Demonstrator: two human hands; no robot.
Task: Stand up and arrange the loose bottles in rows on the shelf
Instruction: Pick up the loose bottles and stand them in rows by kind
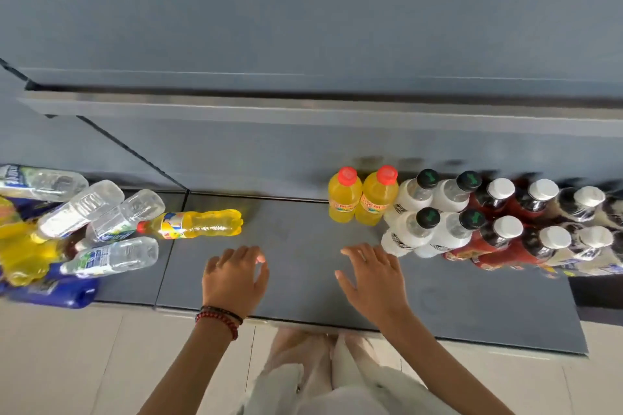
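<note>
On the grey shelf a yellow bottle lies on its side, red cap pointing left. Left of it is a heap of loose bottles: several clear water bottles, more yellow ones and a blue one. At the right, upright bottles stand in rows: two yellow with red caps, white ones with black caps, dark red ones with white caps. My left hand and my right hand hover over the bare middle of the shelf, fingers relaxed, holding nothing.
An upper shelf board overhangs at the back. The shelf's front edge runs just beyond my knees, with pale floor tiles below. A seam splits the shelf between the heap and the middle panel.
</note>
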